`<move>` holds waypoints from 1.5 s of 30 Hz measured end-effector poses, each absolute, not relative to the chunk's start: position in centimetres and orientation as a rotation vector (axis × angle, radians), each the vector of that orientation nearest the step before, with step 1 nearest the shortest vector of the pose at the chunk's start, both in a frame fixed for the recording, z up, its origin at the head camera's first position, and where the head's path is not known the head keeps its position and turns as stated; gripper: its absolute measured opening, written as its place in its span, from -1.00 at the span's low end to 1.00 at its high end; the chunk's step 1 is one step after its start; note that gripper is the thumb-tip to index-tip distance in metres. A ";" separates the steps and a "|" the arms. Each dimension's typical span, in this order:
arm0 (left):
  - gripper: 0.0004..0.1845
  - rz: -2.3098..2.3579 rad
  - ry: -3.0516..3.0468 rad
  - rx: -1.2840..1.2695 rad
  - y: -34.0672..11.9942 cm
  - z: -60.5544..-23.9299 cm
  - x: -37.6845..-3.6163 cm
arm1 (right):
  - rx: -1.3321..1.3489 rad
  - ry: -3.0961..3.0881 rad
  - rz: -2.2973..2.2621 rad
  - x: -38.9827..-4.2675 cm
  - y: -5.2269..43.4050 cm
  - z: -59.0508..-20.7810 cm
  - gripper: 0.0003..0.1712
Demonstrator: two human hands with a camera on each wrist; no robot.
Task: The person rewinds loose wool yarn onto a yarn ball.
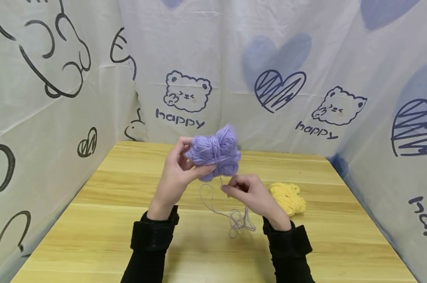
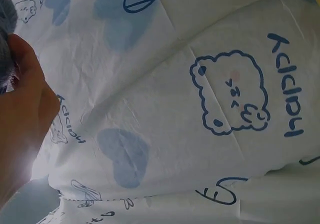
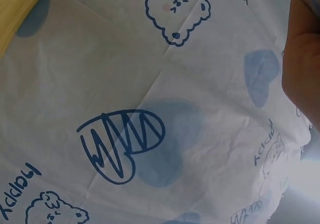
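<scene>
My left hand (image 1: 174,173) grips a lilac skein of yarn (image 1: 213,151) from its left side, thumb across the front, lifted above the table. Strands wrap round the skein's middle. From its underside a single strand runs down to my right hand (image 1: 250,192), which pinches it between thumb and fingers. Below the hands, a loose tangle of the same yarn (image 1: 237,221) trails onto the table. In the left wrist view the left hand (image 2: 25,99) and a sliver of the skein (image 2: 6,19) show at the edge; the right wrist view catches part of the right hand (image 3: 302,59).
A yellow skein of yarn (image 1: 288,198) lies on the wooden table (image 1: 103,220), just beyond the right wrist. White cloth printed with bears and hearts (image 1: 227,78) hangs behind the table and along both sides.
</scene>
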State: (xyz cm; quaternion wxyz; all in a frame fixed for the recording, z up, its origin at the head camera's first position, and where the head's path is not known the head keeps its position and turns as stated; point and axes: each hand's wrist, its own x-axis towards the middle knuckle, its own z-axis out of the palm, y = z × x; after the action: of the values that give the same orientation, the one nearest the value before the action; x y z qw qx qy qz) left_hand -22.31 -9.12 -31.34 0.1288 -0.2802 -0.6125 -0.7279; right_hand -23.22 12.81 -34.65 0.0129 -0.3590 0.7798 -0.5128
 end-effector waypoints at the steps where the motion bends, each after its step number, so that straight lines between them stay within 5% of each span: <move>1: -0.42 -2.066 -1.792 -0.790 -9.0 -31.4 -22.4 | -1.122 2.432 -1.592 -23.0 12.9 -34.5 -0.82; 8: -0.42 -1.701 -2.017 -0.778 -8.6 -31.8 -22.8 | -1.255 2.445 -1.679 -21.1 14.1 -33.0 -0.89; 16: -0.46 -1.413 -2.246 -1.079 -8.4 -32.2 -22.7 | -1.300 2.597 -1.945 -20.6 14.9 -32.5 -0.90; 27: -0.45 -1.756 -2.117 -1.438 -9.1 -31.6 -22.0 | -1.216 2.488 -2.115 -22.2 14.9 -33.2 -0.93; 45: -0.47 -2.154 -1.785 -0.753 -8.9 -31.1 -21.9 | -1.185 2.477 -1.651 -22.6 13.2 -34.1 -0.85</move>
State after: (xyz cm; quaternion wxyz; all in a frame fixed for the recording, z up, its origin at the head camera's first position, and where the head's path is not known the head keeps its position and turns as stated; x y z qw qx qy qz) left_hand -21.89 -8.93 -31.07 0.1222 -0.2581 -0.6115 -0.7379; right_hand -22.61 13.24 -34.10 -0.0311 -0.3697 0.7726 -0.5152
